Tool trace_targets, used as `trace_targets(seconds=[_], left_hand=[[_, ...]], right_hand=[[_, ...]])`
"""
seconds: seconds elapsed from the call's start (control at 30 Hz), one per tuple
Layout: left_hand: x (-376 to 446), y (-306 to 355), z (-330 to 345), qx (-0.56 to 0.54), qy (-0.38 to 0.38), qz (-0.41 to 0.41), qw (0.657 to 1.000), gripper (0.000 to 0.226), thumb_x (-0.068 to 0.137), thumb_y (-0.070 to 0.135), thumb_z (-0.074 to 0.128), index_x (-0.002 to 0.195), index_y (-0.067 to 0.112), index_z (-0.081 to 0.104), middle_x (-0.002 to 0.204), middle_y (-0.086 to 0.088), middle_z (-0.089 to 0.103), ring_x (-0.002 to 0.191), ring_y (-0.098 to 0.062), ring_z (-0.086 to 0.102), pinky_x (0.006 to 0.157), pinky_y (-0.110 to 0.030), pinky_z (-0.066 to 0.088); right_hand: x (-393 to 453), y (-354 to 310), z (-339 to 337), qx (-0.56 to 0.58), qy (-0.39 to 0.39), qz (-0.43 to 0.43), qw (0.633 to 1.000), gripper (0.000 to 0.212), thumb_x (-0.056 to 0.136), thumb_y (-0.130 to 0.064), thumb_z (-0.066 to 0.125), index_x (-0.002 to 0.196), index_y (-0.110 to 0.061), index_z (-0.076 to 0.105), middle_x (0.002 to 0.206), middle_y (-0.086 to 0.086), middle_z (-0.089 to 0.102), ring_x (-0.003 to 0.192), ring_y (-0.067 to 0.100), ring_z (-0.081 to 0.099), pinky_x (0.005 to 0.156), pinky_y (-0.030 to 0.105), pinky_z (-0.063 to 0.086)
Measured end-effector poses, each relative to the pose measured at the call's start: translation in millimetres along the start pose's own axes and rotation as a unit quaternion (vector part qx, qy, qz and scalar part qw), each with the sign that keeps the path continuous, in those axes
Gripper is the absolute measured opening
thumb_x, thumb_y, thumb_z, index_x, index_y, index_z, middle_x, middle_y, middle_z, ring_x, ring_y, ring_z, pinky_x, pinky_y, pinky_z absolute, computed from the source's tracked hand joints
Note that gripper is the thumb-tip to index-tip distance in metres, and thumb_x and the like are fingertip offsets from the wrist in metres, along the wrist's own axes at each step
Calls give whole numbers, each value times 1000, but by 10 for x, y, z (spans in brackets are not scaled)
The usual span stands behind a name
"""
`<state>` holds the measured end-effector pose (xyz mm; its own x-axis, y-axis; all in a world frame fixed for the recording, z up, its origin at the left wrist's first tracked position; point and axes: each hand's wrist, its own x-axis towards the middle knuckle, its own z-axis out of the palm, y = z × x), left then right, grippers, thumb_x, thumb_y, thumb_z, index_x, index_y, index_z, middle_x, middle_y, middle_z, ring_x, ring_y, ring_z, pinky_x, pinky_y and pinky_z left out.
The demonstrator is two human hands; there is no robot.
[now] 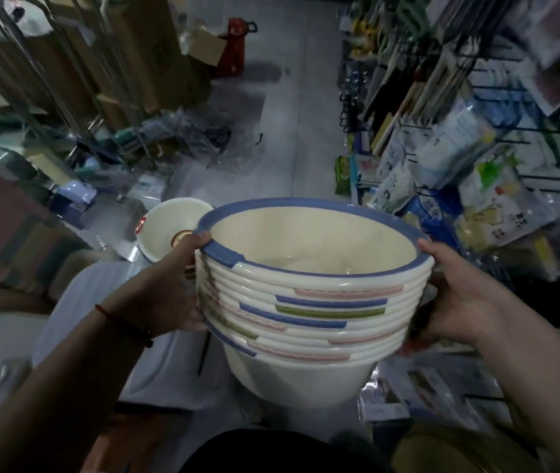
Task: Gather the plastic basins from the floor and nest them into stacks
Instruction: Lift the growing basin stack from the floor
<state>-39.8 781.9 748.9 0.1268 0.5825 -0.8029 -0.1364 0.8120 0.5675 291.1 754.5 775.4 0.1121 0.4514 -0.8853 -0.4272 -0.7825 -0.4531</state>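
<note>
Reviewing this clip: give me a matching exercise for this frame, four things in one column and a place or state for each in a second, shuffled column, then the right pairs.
Things:
1. stack of nested basins
2. left hand
3. right hand
4. second cream basin

Places or states:
A. lower down, behind the left hand, not held
B. gripping the stack's side with the blue handle tab
C. held up between both hands, blue-rimmed basin on top
D. gripping the stack's side nearest the hanging packets

Pairs: 1-C, 2-B, 3-D, 4-A
</note>
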Motion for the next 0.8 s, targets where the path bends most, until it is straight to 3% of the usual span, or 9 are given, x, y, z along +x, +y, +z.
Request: trace_targets(seconds=[0.2,0.3,0.4,0.47,0.53,0.6,0.67,0.8], left_hand=[[409,488,-167,-10,-25,-11,1000,46,84,62,53,108,23,63,89,-10,76,79,-27,73,68,-40,55],[622,719,-192,-14,-15,-21,1000,51,82,61,58,116,23,61,102,-13,75,93,-32,70,72,-44,55],[872,935,-212,-28,-12,-37,999,59,78,62,62,123,23,58,120,-16,68,104,-35,66,74,-45,56],[1022,1055,-206,-40,-21,-42,998,67,78,60,64,130,21,54,129,-20,62,111,-40,62,78,-50,56],[1184,1191,-216,-43,-17,-34,998,73,75,60,68,134,20,51,130,-23,59,105,-41,64,79,-52,55],[1361,1337,-250,-25,9,-28,999,81,68,66,71,134,23,50,119,-26,61,90,-38,65,76,-47,55],[1527,1463,-257,-13,19,-22,999,80,67,70,70,132,28,53,112,-27,65,88,-39,65,81,-46,51],[1837,1651,-121,-59,36,-23,997,72,70,70,66,130,31,55,109,-28,67,90,-38,66,85,-47,48]], right_hand=[[353,-399,331,24,14,4,1000,58,74,-52,72,123,-22,68,124,12,67,105,34,63,73,50,54],[525,-629,475,18,5,6,1000,56,72,-51,74,119,-20,70,107,13,73,102,34,65,83,49,51],[727,-897,629,14,-2,5,1000,37,80,-51,69,96,-18,71,70,15,72,71,31,68,69,41,49],[921,-1092,724,7,-1,17,1000,36,77,-52,71,94,-19,71,68,14,71,62,30,68,67,39,52],[1133,-1312,832,-1,-12,28,1000,36,78,-51,71,94,-19,71,68,13,70,58,29,68,66,40,53],[1402,-1539,947,-7,-11,41,999,36,78,-49,72,96,-18,73,78,14,74,71,31,70,76,45,53],[1670,-1769,1059,-28,-8,63,998,45,73,-50,77,106,-20,73,98,14,75,93,35,68,84,51,52],[2195,-2360,1234,-82,-21,88,993,68,56,-53,85,116,-24,72,113,11,72,103,38,67,84,56,52]])
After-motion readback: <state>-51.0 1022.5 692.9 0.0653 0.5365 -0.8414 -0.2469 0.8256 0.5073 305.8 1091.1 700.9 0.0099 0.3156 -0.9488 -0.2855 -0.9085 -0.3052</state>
